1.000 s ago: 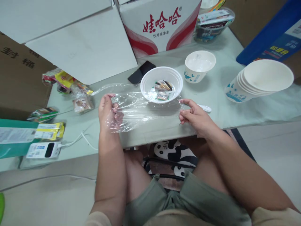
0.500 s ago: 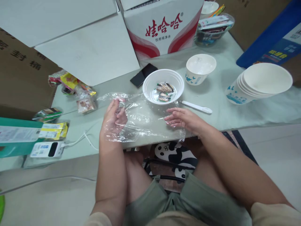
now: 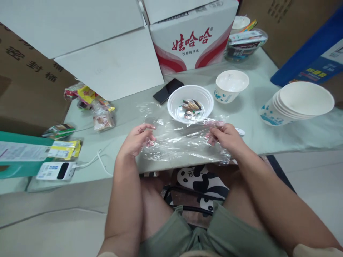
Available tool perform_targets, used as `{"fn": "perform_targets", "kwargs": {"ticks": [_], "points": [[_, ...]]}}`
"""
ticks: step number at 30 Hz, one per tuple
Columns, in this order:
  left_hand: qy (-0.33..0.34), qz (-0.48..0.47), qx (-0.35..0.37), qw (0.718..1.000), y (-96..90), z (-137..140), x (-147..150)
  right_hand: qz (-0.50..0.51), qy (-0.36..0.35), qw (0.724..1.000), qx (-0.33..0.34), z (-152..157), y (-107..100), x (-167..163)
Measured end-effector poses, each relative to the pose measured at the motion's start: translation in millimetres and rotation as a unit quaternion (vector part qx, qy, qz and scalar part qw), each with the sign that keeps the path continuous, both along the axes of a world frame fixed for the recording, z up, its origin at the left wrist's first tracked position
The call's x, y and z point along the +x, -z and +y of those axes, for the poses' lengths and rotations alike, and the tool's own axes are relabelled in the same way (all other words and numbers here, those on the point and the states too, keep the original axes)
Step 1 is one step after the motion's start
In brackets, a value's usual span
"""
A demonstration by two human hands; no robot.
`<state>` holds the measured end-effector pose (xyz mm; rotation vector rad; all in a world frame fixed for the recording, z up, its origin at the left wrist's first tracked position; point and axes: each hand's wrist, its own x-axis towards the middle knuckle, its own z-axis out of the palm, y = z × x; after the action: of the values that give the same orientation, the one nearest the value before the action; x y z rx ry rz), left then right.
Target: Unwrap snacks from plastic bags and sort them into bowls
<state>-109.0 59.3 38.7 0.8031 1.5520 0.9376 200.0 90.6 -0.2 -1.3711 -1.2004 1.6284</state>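
Observation:
A crinkled sheet of clear plastic film (image 3: 182,144) is stretched between my two hands above the front of the table. My left hand (image 3: 138,139) is closed on its left side, thumb and fingers pinched together. On the other side my right hand (image 3: 224,137) grips the film, its fingers curled. Just behind the film sits a white bowl (image 3: 174,103) with several small wrapped packets (image 3: 192,107) inside. The end of a white handle (image 3: 240,132) shows beside my right hand, the rest of it covered.
A dark phone (image 3: 168,90) lies behind the bowl. To the right stand a paper cup (image 3: 227,94) and a stack of paper cups (image 3: 284,107). A white carton (image 3: 193,46) is at the back. Snack packets (image 3: 103,119) and a white cabled device (image 3: 55,170) lie left.
My right hand has gone from spread fingers to gripping the film. My left hand has shifted slightly right, and the film is pulled tauter. The white handle is now mostly covered.

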Motion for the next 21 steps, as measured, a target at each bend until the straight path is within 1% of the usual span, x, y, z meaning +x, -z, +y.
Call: {"fn": "perform_targets", "kwargs": {"ticks": [2,4,7,9,11,13,14,18,21], "points": [[-0.001,0.007,0.026,1.000,1.5,0,-2,0.002,0.012,0.999,0.045,-1,0,6],[-0.001,-0.003,0.057,0.998,3.2,0,-4,0.017,0.020,0.997,0.072,-3,-1,15],[-0.009,-0.051,0.121,0.991,4.0,0,-5,0.057,0.042,0.994,0.085,-7,-4,26],[-0.002,-0.084,0.143,0.986,2.6,0,-1,0.085,0.057,0.991,0.082,-8,-7,29],[0.029,-0.089,0.130,0.987,0.7,0,5,0.095,0.066,0.990,0.076,-7,-11,29],[0.054,-0.070,0.113,0.990,0.1,2,12,0.085,0.081,0.990,0.072,-4,-13,28],[0.056,-0.055,0.111,0.991,0.5,4,14,0.078,0.097,0.990,0.069,-3,-14,27],[0.024,-0.006,0.129,0.991,4.6,9,20,0.074,0.172,0.980,0.067,3,-11,27],[0.018,-0.009,0.117,0.993,5.0,10,22,0.081,0.173,0.979,0.069,4,-10,31]]}}
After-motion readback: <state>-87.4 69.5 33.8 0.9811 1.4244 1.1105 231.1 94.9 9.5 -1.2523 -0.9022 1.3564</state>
